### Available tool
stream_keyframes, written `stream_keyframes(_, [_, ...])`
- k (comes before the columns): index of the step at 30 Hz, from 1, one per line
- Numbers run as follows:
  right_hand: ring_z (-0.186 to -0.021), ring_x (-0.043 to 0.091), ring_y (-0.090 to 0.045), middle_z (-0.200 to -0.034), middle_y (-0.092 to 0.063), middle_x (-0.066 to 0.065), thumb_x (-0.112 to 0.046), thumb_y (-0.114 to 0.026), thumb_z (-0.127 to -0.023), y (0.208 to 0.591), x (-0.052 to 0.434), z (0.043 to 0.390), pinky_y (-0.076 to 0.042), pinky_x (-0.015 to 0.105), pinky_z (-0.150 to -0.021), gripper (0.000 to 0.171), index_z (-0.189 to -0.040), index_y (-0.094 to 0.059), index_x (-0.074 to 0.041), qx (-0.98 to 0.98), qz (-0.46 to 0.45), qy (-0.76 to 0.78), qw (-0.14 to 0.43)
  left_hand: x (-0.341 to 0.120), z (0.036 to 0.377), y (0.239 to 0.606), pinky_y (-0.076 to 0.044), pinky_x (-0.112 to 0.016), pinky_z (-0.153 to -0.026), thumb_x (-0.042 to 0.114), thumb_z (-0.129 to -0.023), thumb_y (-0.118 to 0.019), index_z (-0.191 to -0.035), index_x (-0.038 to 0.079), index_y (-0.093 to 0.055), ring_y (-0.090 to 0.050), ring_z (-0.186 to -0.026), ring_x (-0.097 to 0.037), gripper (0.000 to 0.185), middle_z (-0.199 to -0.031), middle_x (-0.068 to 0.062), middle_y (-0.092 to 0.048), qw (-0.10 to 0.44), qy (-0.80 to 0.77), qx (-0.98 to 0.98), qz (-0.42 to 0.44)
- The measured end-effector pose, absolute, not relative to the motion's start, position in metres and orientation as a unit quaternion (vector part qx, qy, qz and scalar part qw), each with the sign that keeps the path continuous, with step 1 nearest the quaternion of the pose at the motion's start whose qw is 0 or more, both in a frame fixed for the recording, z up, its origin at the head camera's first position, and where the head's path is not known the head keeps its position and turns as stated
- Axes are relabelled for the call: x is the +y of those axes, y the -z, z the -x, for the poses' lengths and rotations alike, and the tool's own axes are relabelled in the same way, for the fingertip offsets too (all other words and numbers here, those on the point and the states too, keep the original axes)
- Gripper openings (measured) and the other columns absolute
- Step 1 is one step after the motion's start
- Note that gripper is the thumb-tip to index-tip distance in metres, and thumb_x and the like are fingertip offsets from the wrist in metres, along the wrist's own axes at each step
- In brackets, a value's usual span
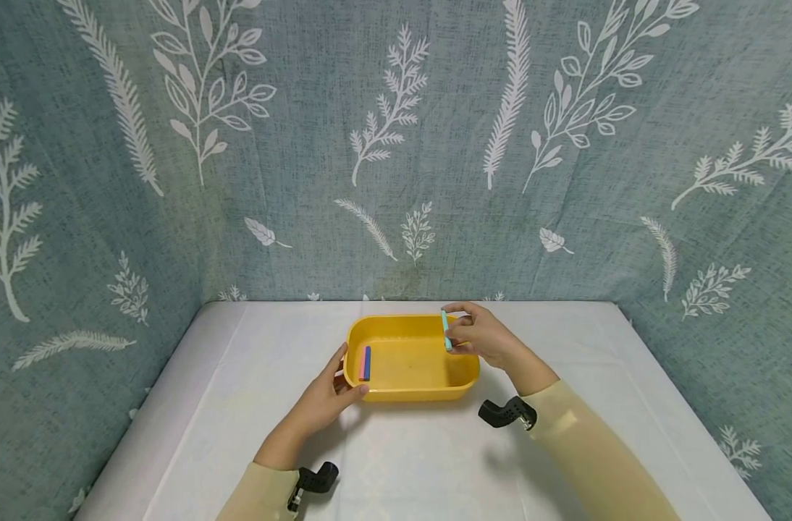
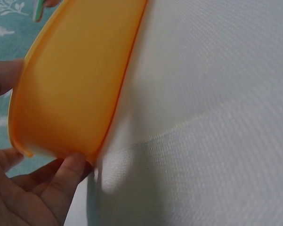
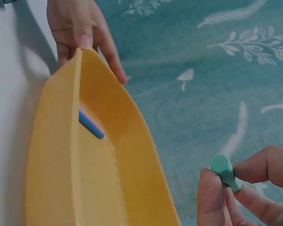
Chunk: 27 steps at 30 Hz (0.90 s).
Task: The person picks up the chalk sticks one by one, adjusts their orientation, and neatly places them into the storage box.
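A yellow plastic tub point(image 1: 405, 362) with rounded corners stands on the white-covered table. My left hand point(image 1: 329, 394) grips its left end, thumb at the near corner of the rim and fingers along the outer wall. Inside, at the left, a pink chalk stick point(image 1: 362, 363) and a blue chalk stick point(image 1: 368, 363) lie side by side. Over the tub's right end, my right hand point(image 1: 486, 338) pinches a mint-green chalk stick point(image 1: 446, 331) between thumb and fingers. The right wrist view shows that chalk's flat round end point(image 3: 221, 163) facing the camera.
White cloth point(image 1: 409, 463) covers the table on all sides of the tub. Behind it and at both sides hangs a blue-green curtain point(image 1: 435, 268) with white leaf prints. Black wrist cameras point(image 1: 503, 412) sit at both cuffs.
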State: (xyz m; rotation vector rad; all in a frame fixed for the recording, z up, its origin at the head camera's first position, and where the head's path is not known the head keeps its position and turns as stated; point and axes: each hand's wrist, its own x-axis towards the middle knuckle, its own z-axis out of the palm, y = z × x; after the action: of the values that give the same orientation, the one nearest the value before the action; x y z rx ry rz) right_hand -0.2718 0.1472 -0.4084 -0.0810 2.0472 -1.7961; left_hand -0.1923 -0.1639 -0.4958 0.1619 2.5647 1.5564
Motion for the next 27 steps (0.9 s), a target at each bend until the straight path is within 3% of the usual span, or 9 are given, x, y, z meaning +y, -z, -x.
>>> stream_keyframes(8, [-0.075, 0.021, -0.058, -0.109, -0.061, 0.020, 0.005, -0.062, -0.095, 0.416, 0.121, 0.274, -0.061, 0.034, -0.074, 0.056, -0.146, -0.043, -0.006, 0.726, 0.035, 0.649, 0.225, -0.164, 0.193, 0.495, -0.043, -0.046, -0.108, 0.036, -0.091, -0.075, -0.163, 0.019, -0.011, -0.050, -0.134, -0.033, 0.098, -0.157, -0.017, -0.036, 0.073, -0.520, 0.850, -0.050])
stream_keyframes(13, [-0.074, 0.021, -0.058, -0.104, -0.061, 0.017, 0.006, -0.063, -0.094, 0.419, 0.105, 0.274, -0.059, 0.031, -0.070, 0.057, -0.146, -0.043, -0.004, 0.719, 0.037, 0.654, 0.231, -0.164, 0.193, 0.495, -0.044, -0.046, -0.108, 0.037, -0.092, -0.074, -0.163, 0.018, -0.011, -0.050, -0.134, -0.035, 0.097, -0.157, -0.019, -0.036, 0.072, -0.518, 0.851, -0.053])
stream_keyframes(20, [-0.073, 0.021, -0.061, -0.102, -0.063, 0.015, 0.004, -0.064, -0.094, 0.428, 0.085, 0.275, -0.060, 0.044, -0.081, 0.053, -0.143, -0.047, -0.004, 0.727, 0.037, 0.644, 0.236, -0.163, 0.193, 0.495, -0.045, -0.046, -0.107, 0.038, -0.092, -0.074, -0.163, 0.017, -0.011, -0.052, -0.132, -0.035, 0.097, -0.156, -0.020, -0.037, 0.074, -0.522, 0.848, -0.047])
stream_keyframes(27, [-0.071, 0.020, -0.062, -0.097, -0.064, 0.015, 0.005, -0.064, -0.093, 0.440, 0.068, 0.278, -0.061, 0.042, -0.079, 0.048, -0.138, -0.049, -0.005, 0.733, 0.024, 0.638, 0.236, -0.164, 0.193, 0.495, -0.044, -0.046, -0.108, 0.035, -0.093, -0.073, -0.163, 0.016, -0.010, -0.050, -0.133, -0.036, 0.095, -0.157, -0.021, -0.035, 0.076, -0.531, 0.842, -0.053])
